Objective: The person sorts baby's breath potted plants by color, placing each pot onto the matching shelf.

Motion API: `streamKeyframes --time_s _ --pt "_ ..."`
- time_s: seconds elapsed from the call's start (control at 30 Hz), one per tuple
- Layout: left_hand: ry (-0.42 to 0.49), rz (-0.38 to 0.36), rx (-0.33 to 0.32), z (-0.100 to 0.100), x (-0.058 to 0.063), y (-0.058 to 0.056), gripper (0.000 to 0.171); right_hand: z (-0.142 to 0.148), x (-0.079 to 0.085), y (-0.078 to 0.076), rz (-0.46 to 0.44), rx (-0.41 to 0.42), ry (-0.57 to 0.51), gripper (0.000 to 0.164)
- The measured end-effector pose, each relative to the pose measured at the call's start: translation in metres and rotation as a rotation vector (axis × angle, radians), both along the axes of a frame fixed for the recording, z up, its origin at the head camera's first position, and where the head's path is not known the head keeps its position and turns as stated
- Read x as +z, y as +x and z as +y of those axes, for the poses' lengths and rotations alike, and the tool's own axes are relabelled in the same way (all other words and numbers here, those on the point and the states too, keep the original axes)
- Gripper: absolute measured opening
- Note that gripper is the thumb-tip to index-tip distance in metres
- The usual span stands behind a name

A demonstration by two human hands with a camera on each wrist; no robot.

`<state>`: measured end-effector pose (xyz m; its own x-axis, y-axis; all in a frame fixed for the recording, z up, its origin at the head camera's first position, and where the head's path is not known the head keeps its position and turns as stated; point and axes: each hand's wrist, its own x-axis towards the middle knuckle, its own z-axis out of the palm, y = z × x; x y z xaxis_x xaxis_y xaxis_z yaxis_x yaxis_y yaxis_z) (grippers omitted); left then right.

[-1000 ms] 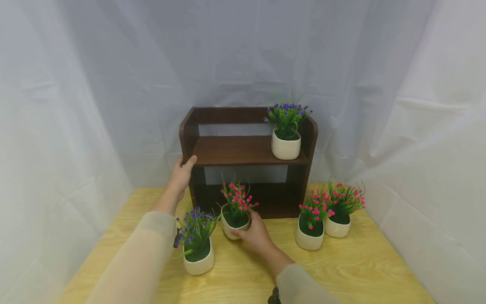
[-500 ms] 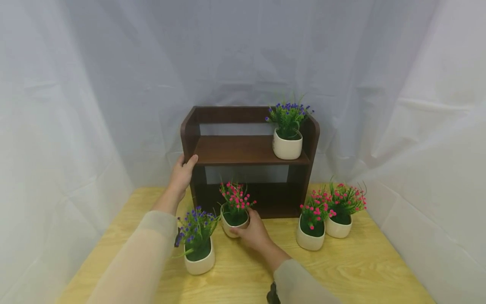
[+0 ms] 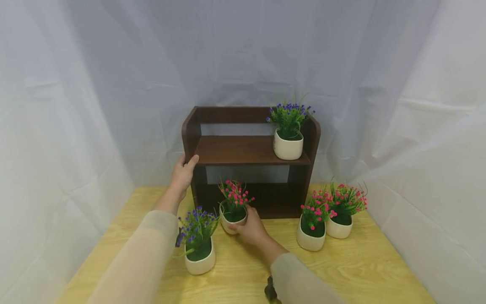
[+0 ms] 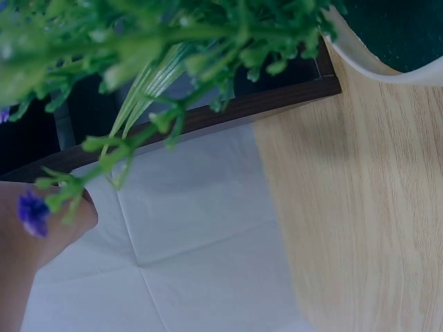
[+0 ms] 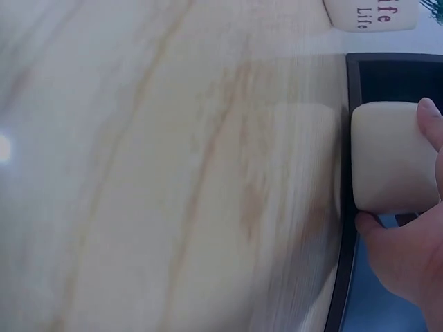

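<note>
A dark brown two-tier shelf stands at the back of the table. My left hand grips its left side panel, thumb at the front edge. With fingers and thumb around its white pot, my right hand holds a pink-flowered potted plant before the lower tier's left part. The right wrist view shows that white pot between thumb and fingers, near the shelf's edge. Just in front of the left hand is a purple-flowered potted plant, whose green stems cross the left wrist view.
Another purple-flowered potted plant sits on the upper tier at the right. Two pink-flowered potted plants, a nearer one and a farther one, stand close together on the wooden table. White sheeting surrounds the table.
My right hand has moved the pink-flowered potted plant slightly away from me, toward the shelf. The left hand keeps its grip on the side panel.
</note>
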<state>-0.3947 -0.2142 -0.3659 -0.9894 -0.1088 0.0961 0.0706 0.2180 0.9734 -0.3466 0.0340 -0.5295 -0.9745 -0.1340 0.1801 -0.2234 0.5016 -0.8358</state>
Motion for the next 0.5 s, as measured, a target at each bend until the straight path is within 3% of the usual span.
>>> streamKeyframes --time_s 0.5 --pt "-0.003 -0.002 -0.023 -0.002 -0.002 0.0 0.087 -0.013 0.004 -0.01 0.0 0.005 0.036 0.094"
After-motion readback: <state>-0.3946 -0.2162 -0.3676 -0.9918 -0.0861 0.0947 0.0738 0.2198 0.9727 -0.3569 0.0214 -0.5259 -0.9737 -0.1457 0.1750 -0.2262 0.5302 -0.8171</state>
